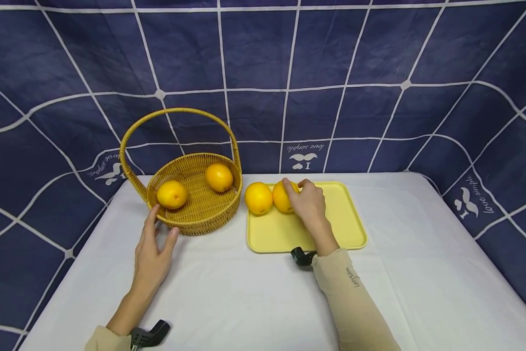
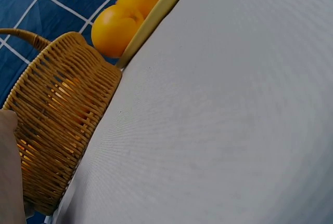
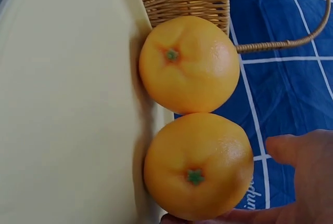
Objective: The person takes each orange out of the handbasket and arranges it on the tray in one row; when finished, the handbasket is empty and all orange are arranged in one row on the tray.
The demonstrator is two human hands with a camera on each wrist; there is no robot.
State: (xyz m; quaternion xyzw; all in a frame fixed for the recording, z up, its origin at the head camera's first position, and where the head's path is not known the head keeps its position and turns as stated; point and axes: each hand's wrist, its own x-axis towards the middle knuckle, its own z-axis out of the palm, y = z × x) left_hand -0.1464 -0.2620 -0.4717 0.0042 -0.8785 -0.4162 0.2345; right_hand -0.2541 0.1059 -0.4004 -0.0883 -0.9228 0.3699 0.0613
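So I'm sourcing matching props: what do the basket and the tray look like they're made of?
The basket looks like woven wicker or rattan, matte honey-tan: strands wrap visibly around upright ribs with gaps between, and the handle is wound. The tray looks like moulded plastic, pale yellow with a smooth satin surface and rounded raised rim, though coated metal can't be ruled out.

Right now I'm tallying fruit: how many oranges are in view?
4: two in the basket, at and; two on the tray, one free, one held by the right hand at.

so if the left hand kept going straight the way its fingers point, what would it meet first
Most likely the basket: the left hand points up at its near wall, fingertips right by it, possibly touching already.
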